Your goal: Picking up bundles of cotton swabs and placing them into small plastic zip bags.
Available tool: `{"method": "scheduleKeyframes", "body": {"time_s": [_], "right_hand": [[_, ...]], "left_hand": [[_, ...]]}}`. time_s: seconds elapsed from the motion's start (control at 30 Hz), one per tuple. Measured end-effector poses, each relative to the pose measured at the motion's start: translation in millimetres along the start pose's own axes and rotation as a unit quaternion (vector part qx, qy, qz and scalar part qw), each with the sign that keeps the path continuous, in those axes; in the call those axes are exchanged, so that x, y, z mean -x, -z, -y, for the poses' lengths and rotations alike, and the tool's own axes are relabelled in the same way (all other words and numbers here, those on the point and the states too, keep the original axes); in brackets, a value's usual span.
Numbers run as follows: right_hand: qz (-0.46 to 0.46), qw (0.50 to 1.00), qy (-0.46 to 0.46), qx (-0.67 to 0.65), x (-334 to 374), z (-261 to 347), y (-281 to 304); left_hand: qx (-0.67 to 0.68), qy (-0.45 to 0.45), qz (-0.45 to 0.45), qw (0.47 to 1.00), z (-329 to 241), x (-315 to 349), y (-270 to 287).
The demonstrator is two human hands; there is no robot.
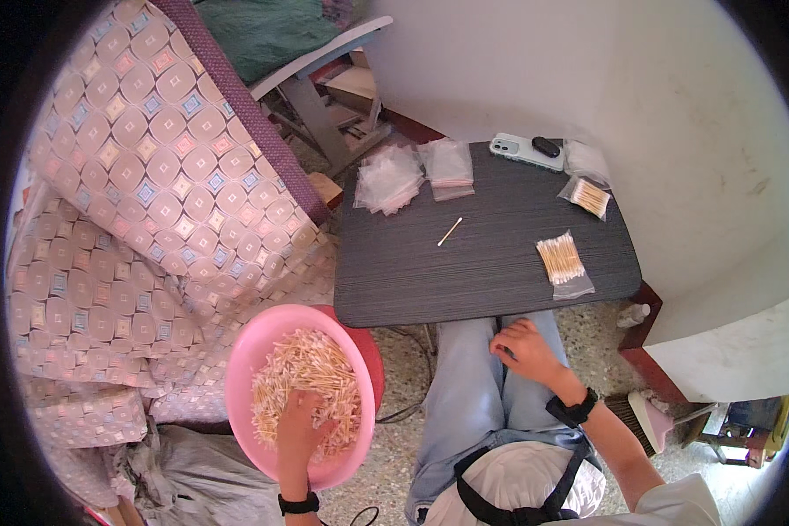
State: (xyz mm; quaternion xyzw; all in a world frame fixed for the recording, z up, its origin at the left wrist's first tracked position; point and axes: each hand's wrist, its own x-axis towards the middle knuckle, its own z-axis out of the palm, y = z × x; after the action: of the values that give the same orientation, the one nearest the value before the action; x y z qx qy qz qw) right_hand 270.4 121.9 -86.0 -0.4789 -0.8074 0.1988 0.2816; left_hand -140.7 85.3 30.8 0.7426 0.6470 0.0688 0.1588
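My left hand [302, 427] reaches into a pink plastic basin [239, 358] at the left, its fingers down among a heap of loose cotton swabs [324, 359]. The thumb stands apart from the fingers, and the fingertips are partly hidden. My right hand [526, 352] rests over my jeans just below the table's near edge, fingers loosely bent and apart, with nothing visible in it. On the dark table [412, 280], one cotton swab [450, 231] lies by itself. Two clear bags of swabs, a nearer bag [561, 260] and a farther bag [589, 199], lie at the right.
Clear plastic bags [389, 180] lie loosely piled at the table's far left, beside a neater stack [448, 167]. A light-coloured phone [526, 151] and another clear packet [586, 161] lie along the far right edge. Patterned cushions [184, 158] fill the left; a wall [701, 140] curves around the right.
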Motion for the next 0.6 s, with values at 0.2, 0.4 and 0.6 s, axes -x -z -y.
{"method": "scheduleKeyframes", "body": {"time_s": [0.2, 0.4, 0.6], "right_hand": [[-0.003, 1.000, -0.007, -0.006, -1, 1, 0], [0.002, 1.000, -0.019, -0.008, 0, 4, 2], [-0.022, 1.000, -0.007, 0.003, 0, 1, -1]], "left_hand": [[0.011, -0.052, -0.005, 0.999, -5, -3, 2], [0.014, -0.003, 0.016, 1.000, 4, -2, 11], [-0.064, 0.051, -0.003, 0.997, 6, -3, 23]]}}
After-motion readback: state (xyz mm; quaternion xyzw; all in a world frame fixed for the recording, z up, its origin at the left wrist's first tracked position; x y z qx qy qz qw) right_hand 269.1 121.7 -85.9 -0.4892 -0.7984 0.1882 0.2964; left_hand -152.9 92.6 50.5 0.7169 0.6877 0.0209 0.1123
